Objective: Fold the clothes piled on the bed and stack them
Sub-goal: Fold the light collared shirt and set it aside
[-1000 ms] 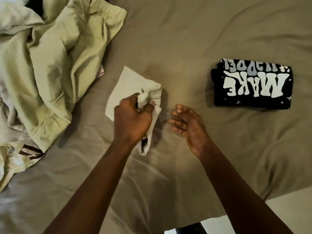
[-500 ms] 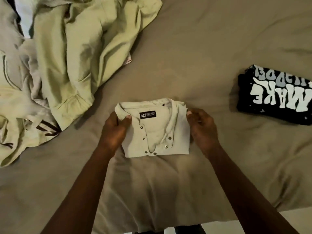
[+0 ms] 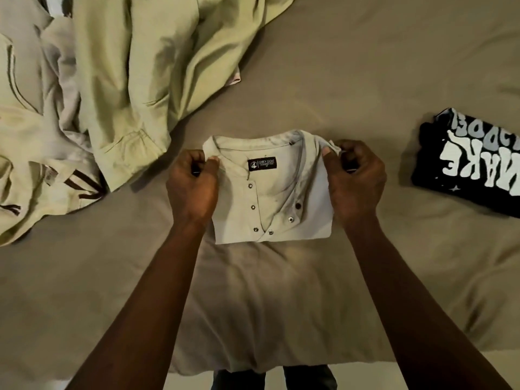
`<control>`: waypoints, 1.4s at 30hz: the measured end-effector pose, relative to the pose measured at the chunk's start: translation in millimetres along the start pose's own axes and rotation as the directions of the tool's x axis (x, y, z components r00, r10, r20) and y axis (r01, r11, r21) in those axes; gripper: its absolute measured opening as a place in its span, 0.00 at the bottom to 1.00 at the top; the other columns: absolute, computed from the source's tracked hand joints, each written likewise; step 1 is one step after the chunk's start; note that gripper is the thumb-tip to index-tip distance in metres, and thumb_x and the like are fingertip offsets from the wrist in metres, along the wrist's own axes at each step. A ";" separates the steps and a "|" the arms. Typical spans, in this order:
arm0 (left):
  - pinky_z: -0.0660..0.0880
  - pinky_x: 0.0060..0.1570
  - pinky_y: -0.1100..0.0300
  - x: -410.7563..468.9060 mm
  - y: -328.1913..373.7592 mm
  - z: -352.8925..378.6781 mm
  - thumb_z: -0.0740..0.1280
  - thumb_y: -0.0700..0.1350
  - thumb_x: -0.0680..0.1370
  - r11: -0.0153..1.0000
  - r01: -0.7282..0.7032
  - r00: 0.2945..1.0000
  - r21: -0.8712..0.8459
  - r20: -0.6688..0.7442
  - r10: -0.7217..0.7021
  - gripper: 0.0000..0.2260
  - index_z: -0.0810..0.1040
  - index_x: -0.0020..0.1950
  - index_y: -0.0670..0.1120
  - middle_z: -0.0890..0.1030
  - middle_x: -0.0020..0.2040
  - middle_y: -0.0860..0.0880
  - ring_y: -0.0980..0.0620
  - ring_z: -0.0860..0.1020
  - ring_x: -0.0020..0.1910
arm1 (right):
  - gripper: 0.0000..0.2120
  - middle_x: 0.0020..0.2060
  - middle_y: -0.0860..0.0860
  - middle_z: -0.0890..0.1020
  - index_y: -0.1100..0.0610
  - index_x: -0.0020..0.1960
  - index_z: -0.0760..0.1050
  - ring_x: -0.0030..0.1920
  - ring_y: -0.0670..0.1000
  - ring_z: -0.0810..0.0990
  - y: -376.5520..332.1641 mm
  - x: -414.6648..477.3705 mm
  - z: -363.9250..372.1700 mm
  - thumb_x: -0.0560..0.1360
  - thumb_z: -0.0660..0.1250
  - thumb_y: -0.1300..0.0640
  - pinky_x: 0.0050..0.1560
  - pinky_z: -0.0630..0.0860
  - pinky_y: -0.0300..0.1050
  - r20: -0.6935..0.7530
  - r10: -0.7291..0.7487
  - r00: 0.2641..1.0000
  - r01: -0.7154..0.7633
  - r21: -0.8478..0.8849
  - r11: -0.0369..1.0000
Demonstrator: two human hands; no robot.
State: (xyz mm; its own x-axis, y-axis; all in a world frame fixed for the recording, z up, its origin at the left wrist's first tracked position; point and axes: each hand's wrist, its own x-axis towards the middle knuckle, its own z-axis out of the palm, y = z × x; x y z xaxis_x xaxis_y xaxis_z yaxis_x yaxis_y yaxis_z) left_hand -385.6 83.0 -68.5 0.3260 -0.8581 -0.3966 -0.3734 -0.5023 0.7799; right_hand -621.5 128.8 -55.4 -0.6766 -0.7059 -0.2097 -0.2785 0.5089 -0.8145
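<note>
Bed: one wide bed under a taupe sheet (image 3: 365, 66) fills the view and carries everything.
Unfolded pile: a rumpled heap of pale green and cream cotton clothes (image 3: 126, 80) lies at 10 o'clock, well apart from both hands. It looks like the bulk of the work left. At least three garments show: a large pale green one, a greyish one and a cream one with brown stripes. A pink-edged scrap peeks out at the heap's 4 o'clock side, and the true number is hidden.
Done: one black folded T-shirt with white block lettering (image 3: 472, 167) rests at 3 o'clock, cut by the frame edge. Nothing lies on it, so the stack looks one item high.
In hand: one pale grey folded cotton henley shirt (image 3: 270, 198) lies flat at centre, collar toward 12 o'clock, already a neat rectangle. By my reading it needs only squaring up and the move onto the black T-shirt.
Left grip: the left hand (image 3: 192, 187), at the shirt's 9 o'clock edge, pinches the collar corner between thumb and curled fingers.
Right grip: the right hand (image 3: 356, 181), at the 3 o'clock edge, pinches the opposite corner likewise.
Label: one black woven neck label (image 3: 262, 164) sits inside the collar.
Snaps: six round metal snaps (image 3: 253, 207) show along the open placket, three a side.
Tally: two folded, three or more unfolded.
</note>
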 end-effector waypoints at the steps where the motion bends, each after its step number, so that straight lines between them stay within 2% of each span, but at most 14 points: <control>1: 0.79 0.53 0.50 4.1 -3.1 -0.7 0.69 0.53 0.75 0.999 0.051 0.998 0.016 0.023 -0.051 0.06 0.80 0.44 0.51 0.82 0.41 0.55 0.54 0.78 0.42 | 0.03 0.35 0.42 0.81 0.46 0.47 0.81 0.35 0.39 0.78 3.1 1.1 2.2 0.77 0.75 0.50 0.39 0.75 0.33 0.007 -0.004 1.000 0.004 0.005 1.000; 4: 0.79 0.58 0.51 5.0 -11.1 -1.0 0.70 0.51 0.78 0.992 0.085 0.994 0.090 0.055 -0.090 0.05 0.80 0.51 0.51 0.82 0.45 0.56 0.57 0.80 0.45 | 0.05 0.42 0.44 0.81 0.49 0.51 0.81 0.40 0.41 0.79 17.4 0.0 9.6 0.78 0.72 0.48 0.45 0.77 0.41 0.003 0.078 0.997 -0.077 -0.110 0.991; 8: 0.71 0.45 0.71 -27.1 -6.9 -11.7 0.71 0.50 0.79 0.966 -0.136 0.981 0.218 -0.105 0.162 0.06 0.75 0.52 0.53 0.80 0.45 0.57 0.62 0.78 0.42 | 0.12 0.39 0.47 0.79 0.52 0.44 0.76 0.38 0.48 0.76 5.4 -35.1 -1.2 0.81 0.66 0.45 0.41 0.71 0.44 -0.107 -0.019 0.994 -0.007 -0.242 0.970; 10: 0.71 0.42 0.71 -54.0 -9.6 -18.3 0.72 0.50 0.79 0.959 -0.163 0.980 0.231 -0.073 0.184 0.06 0.77 0.46 0.52 0.81 0.39 0.58 0.61 0.79 0.39 | 0.20 0.29 0.47 0.78 0.54 0.34 0.75 0.31 0.49 0.76 1.6 -68.6 -5.5 0.79 0.68 0.42 0.36 0.70 0.44 -0.002 0.147 0.989 -0.144 -0.213 0.966; 13: 0.79 0.45 0.64 -89.8 -25.0 -19.6 0.75 0.45 0.77 0.989 -0.104 0.984 0.107 0.156 0.087 0.03 0.83 0.45 0.52 0.85 0.39 0.58 0.61 0.83 0.40 | 0.21 0.27 0.52 0.82 0.55 0.34 0.81 0.31 0.56 0.82 8.4 -117.7 3.5 0.68 0.74 0.37 0.41 0.80 0.56 0.252 0.497 0.831 -0.505 -0.034 0.862; 15: 0.82 0.49 0.60 -107.4 -37.3 -17.4 0.76 0.41 0.76 0.991 -0.107 0.959 0.083 0.271 0.081 0.09 0.84 0.52 0.53 0.85 0.45 0.57 0.57 0.84 0.44 | 0.13 0.33 0.52 0.86 0.54 0.38 0.83 0.39 0.58 0.86 14.0 -141.2 13.6 0.67 0.79 0.44 0.49 0.83 0.63 0.267 0.572 0.776 -0.607 0.069 0.792; 18: 0.81 0.50 0.61 -115.3 -50.3 -14.6 0.72 0.38 0.77 0.952 -0.259 0.919 0.164 0.346 0.191 0.21 0.81 0.66 0.57 0.80 0.54 0.55 0.56 0.82 0.49 | 0.08 0.41 0.54 0.88 0.53 0.46 0.83 0.45 0.57 0.88 15.1 -157.2 24.7 0.72 0.79 0.63 0.56 0.83 0.60 0.242 0.610 0.754 -0.656 0.244 0.714; 21: 0.77 0.50 0.63 -106.3 -49.9 -17.0 0.61 0.43 0.76 0.815 -0.485 0.828 0.317 0.466 0.311 0.25 0.77 0.72 0.58 0.74 0.57 0.53 0.56 0.78 0.52 | 0.09 0.39 0.51 0.88 0.53 0.48 0.83 0.42 0.51 0.87 16.9 -157.7 33.6 0.72 0.79 0.64 0.56 0.84 0.56 0.190 0.573 0.797 -0.603 0.273 0.749; 24: 0.79 0.46 0.56 -85.7 -46.5 -20.5 0.71 0.40 0.73 0.632 -0.638 0.734 0.439 0.595 0.327 0.27 0.79 0.71 0.57 0.73 0.57 0.50 0.48 0.77 0.51 | 0.13 0.36 0.49 0.86 0.51 0.49 0.79 0.39 0.50 0.85 16.3 -154.9 39.6 0.70 0.81 0.61 0.54 0.83 0.59 0.089 0.590 0.803 -0.591 0.256 0.765; 27: 0.78 0.46 0.49 -62.4 -35.3 -24.0 0.77 0.44 0.72 0.424 -0.772 0.627 0.474 0.681 0.379 0.17 0.83 0.60 0.54 0.74 0.60 0.48 0.43 0.77 0.54 | 0.19 0.37 0.49 0.83 0.53 0.50 0.74 0.39 0.53 0.84 20.0 -156.5 45.2 0.68 0.81 0.64 0.54 0.82 0.66 0.050 0.658 0.751 -0.626 0.370 0.686; 31: 0.74 0.51 0.47 -43.3 -18.4 -29.1 0.72 0.48 0.75 0.260 -0.894 0.443 0.365 0.804 0.397 0.06 0.81 0.51 0.54 0.76 0.67 0.50 0.45 0.75 0.58 | 0.15 0.38 0.54 0.84 0.57 0.49 0.76 0.39 0.54 0.82 24.0 -156.1 49.1 0.70 0.77 0.70 0.49 0.80 0.56 0.099 0.686 0.721 -0.650 0.439 0.620; 34: 0.75 0.46 0.50 -40.3 -17.3 -28.6 0.70 0.47 0.74 0.371 -0.879 0.425 0.299 0.844 0.327 0.05 0.78 0.49 0.53 0.82 0.50 0.54 0.49 0.78 0.48 | 0.08 0.37 0.57 0.82 0.61 0.43 0.80 0.35 0.51 0.78 20.3 -155.1 45.9 0.72 0.75 0.72 0.40 0.75 0.46 0.202 0.668 0.716 -0.674 0.450 0.586; 39: 0.78 0.46 0.61 -37.8 -22.6 -23.6 0.77 0.43 0.72 0.807 -0.522 0.650 0.275 0.741 0.167 0.12 0.82 0.50 0.57 0.84 0.43 0.57 0.59 0.82 0.43 | 0.07 0.39 0.58 0.86 0.58 0.40 0.83 0.38 0.50 0.81 16.3 -159.6 46.8 0.73 0.76 0.67 0.44 0.77 0.46 0.246 0.615 0.749 -0.657 0.393 0.643; 42: 0.80 0.48 0.61 -37.0 -22.8 -21.7 0.79 0.41 0.73 0.925 -0.304 0.712 0.230 0.700 0.060 0.08 0.85 0.47 0.53 0.86 0.41 0.55 0.60 0.82 0.41 | 0.08 0.37 0.55 0.87 0.55 0.41 0.85 0.37 0.49 0.82 21.7 -159.7 50.1 0.73 0.76 0.67 0.46 0.78 0.48 0.213 0.564 0.798 -0.600 0.362 0.713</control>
State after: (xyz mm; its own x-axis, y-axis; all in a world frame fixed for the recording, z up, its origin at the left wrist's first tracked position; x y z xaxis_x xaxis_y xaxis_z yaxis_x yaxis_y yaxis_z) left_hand -370.3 128.5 -61.1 -0.3982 -0.7152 -0.5745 -0.6441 -0.2280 0.7302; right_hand -485.4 227.8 -66.7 -0.5518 -0.3815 -0.7416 0.4544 0.6081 -0.6509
